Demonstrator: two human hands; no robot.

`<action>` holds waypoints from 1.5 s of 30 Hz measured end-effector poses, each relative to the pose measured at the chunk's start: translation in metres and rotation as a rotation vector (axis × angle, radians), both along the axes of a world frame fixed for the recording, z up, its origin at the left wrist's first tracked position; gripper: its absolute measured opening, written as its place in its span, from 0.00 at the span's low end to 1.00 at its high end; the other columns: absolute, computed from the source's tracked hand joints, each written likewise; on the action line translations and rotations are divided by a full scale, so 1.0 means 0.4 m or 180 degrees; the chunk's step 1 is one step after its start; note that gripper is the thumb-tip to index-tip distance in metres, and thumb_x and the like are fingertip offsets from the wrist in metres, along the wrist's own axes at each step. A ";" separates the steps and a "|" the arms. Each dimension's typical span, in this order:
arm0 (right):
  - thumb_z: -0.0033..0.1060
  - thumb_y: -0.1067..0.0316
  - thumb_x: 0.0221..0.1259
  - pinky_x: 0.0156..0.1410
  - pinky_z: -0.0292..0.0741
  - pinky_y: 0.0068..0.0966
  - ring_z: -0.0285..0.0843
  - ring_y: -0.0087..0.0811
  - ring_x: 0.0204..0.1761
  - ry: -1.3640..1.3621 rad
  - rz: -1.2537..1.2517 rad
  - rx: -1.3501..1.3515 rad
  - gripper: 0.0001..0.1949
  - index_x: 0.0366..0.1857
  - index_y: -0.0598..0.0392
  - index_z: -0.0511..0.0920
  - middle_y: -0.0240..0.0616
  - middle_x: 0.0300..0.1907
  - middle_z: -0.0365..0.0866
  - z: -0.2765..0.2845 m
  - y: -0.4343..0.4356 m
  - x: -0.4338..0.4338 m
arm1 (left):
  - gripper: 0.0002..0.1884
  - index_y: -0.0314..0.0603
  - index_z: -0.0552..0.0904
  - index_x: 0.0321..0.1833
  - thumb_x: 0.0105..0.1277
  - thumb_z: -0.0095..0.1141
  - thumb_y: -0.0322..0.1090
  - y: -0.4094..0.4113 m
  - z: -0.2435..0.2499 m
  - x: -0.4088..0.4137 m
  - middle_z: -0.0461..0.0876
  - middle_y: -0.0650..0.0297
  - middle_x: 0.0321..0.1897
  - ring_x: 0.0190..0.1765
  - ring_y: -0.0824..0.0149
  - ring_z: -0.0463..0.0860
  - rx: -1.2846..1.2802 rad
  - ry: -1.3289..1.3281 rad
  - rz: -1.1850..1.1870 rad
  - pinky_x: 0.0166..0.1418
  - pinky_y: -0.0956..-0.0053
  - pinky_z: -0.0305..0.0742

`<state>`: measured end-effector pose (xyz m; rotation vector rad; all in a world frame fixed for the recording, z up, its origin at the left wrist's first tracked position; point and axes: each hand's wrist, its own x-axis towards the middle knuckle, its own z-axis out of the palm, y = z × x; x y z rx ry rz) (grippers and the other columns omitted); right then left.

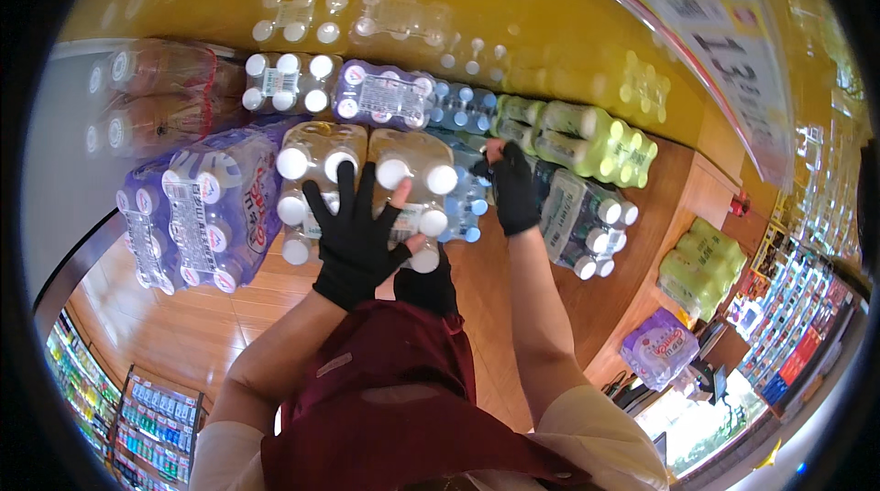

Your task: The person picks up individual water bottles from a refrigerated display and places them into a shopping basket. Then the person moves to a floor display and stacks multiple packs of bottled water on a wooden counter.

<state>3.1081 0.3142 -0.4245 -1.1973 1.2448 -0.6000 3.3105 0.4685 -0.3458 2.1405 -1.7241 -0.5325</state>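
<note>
Black gloves with bare fingertips cover both hands. My left hand lies spread over white-capped bottles in shrink-wrapped packs, its thumb and one fingertip on the right-hand pack and other fingers reaching over the left-hand pack. My right hand is raised, fingers bent, beside a pack of blue-capped bottles; whether it grips anything cannot be told. Just right of it stands a clear-wrapped pack of dark bottles with white caps. Green-wrapped bottles stand beyond this hand.
Purple-wrapped bottle packs stand at left, another purple pack at the back against a yellow reflective panel. A wooden counter edge runs at right, near a green pack and a purple one. A price sign hangs upper right.
</note>
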 end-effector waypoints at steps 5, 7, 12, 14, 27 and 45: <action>0.55 0.70 0.68 0.44 0.70 0.18 0.71 0.18 0.38 0.0359 -0.0351 0.0145 0.05 0.43 0.56 0.77 0.26 0.34 0.75 0.189 0.116 -0.195 | 0.40 0.55 0.66 0.72 0.59 0.54 0.65 -0.003 0.003 -0.008 0.62 0.47 0.70 0.76 0.38 0.49 0.0047 -0.0447 -0.0130 0.70 0.30 0.32; 0.54 0.70 0.68 0.45 0.69 0.18 0.71 0.19 0.38 0.0869 -0.0452 -0.0292 0.04 0.42 0.55 0.77 0.26 0.34 0.75 0.268 0.100 -0.270 | 0.39 0.56 0.67 0.72 0.59 0.54 0.65 -0.003 0.008 -0.013 0.61 0.47 0.70 0.76 0.39 0.49 0.0025 -0.0588 -0.0137 0.71 0.31 0.33; 0.53 0.73 0.64 0.49 0.70 0.25 0.74 0.31 0.43 0.1960 -0.0558 -0.2136 0.07 0.44 0.60 0.77 0.38 0.40 0.77 0.365 0.005 -0.492 | 0.35 0.54 0.64 0.72 0.64 0.54 0.56 -0.009 0.014 -0.038 0.55 0.48 0.73 0.76 0.41 0.46 0.0142 -0.0834 -0.0104 0.72 0.36 0.36; 0.57 0.73 0.59 0.51 0.71 0.30 0.75 0.41 0.44 0.2751 -0.0246 -0.3006 0.12 0.46 0.61 0.76 0.45 0.42 0.76 0.389 -0.049 -0.556 | 0.33 0.52 0.64 0.72 0.64 0.56 0.49 -0.021 0.033 -0.058 0.55 0.48 0.73 0.76 0.41 0.47 0.0109 -0.0669 0.0056 0.73 0.39 0.42; 0.61 0.70 0.56 0.62 0.69 0.42 0.70 0.57 0.58 0.2953 0.0163 -0.2989 0.33 0.68 0.56 0.62 0.60 0.58 0.70 0.341 -0.062 -0.634 | 0.25 0.43 0.70 0.66 0.65 0.57 0.35 -0.107 0.125 -0.322 0.65 0.42 0.65 0.68 0.42 0.64 -0.0828 0.0210 0.0257 0.69 0.54 0.61; 0.60 0.68 0.57 0.64 0.68 0.40 0.67 0.56 0.63 0.3378 0.0319 -0.2967 0.33 0.69 0.56 0.61 0.60 0.61 0.67 0.333 -0.056 -0.633 | 0.34 0.30 0.68 0.64 0.57 0.63 0.42 0.127 -0.036 -0.485 0.65 0.43 0.63 0.68 0.38 0.60 0.0494 0.0701 0.0261 0.69 0.50 0.60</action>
